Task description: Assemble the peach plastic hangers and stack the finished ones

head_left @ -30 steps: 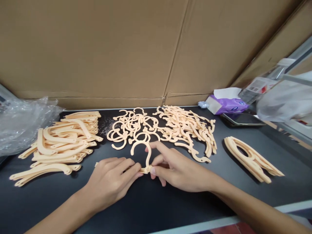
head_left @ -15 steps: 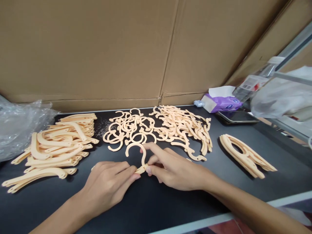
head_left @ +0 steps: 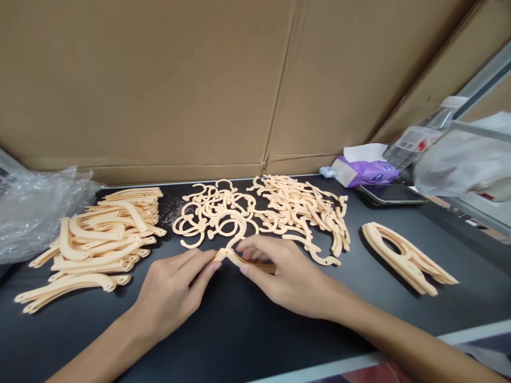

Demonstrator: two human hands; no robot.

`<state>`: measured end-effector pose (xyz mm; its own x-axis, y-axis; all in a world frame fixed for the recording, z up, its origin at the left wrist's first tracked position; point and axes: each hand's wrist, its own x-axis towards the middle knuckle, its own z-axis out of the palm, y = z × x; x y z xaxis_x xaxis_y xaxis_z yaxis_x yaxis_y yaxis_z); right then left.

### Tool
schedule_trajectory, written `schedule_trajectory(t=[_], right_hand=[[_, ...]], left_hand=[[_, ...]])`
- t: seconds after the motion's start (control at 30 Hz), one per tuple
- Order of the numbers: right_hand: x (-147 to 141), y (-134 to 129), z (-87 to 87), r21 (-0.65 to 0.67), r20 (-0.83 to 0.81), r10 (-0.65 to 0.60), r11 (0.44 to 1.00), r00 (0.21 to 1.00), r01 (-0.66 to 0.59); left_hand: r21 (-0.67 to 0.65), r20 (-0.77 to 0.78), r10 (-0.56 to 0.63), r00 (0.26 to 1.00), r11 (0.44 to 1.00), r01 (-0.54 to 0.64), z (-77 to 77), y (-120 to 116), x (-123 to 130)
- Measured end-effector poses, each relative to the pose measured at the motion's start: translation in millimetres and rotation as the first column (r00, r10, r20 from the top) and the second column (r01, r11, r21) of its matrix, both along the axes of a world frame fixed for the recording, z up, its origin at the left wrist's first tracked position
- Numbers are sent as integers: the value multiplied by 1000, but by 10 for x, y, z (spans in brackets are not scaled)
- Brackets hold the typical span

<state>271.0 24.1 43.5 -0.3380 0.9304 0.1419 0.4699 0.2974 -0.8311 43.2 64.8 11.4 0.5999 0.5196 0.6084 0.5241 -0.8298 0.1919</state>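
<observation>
Between my hands is a cream plastic folding hanger [head_left: 227, 253], its round hook [head_left: 241, 226] pointing up and away from me. My left hand [head_left: 175, 282] pinches the hanger's left side close to the joint, thumb against fingers. My right hand [head_left: 285, 271] is closed round the right arm of the hanger, part of which shows between thumb and fingers. Behind the hanger lies a pile of loose hooks [head_left: 195, 226]. To its right is a heap of short curved pieces [head_left: 307, 210]. Hanger arms [head_left: 99, 239] are stacked to the left of my left hand.
Folded hangers [head_left: 399, 258] lie on the black table [head_left: 475, 287] at the right. Behind them are a phone [head_left: 393, 194], a purple tissue pack [head_left: 367, 170] and a plastic bottle [head_left: 423, 138]. Clear plastic wrap [head_left: 40, 213] sits far left. Cardboard [head_left: 151, 85] stands along the back.
My right hand has shifted from pinching the joint to gripping the right arm, which is now swung out to the right. The hook has tilted to the right. The view has moved slightly.
</observation>
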Motion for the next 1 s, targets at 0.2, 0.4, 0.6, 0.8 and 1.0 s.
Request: schedule_trajectory(t=[0.2,0.4,0.6,0.8,1.0], right_hand=[[59,42,-20,196,259,-73,980,963,22],[50,97,-153,287,278,-121,957,953,38],[37,156,-259,425,450,-215,905,867,4],[96,225,-304,558,468,-309,830,828,-5],[96,269,-365,604,469,-331,797,819,-24]], left_hand=[[-32,57,49,997,998,-48,2,-19,2],[-28,72,64,995,998,-62,5,-13,22],[74,-86,102,991,993,-96,-6,29,-13],[57,-128,96,987,994,-90,-23,19,8],[51,-223,143,964,990,-135,-24,4,-5]])
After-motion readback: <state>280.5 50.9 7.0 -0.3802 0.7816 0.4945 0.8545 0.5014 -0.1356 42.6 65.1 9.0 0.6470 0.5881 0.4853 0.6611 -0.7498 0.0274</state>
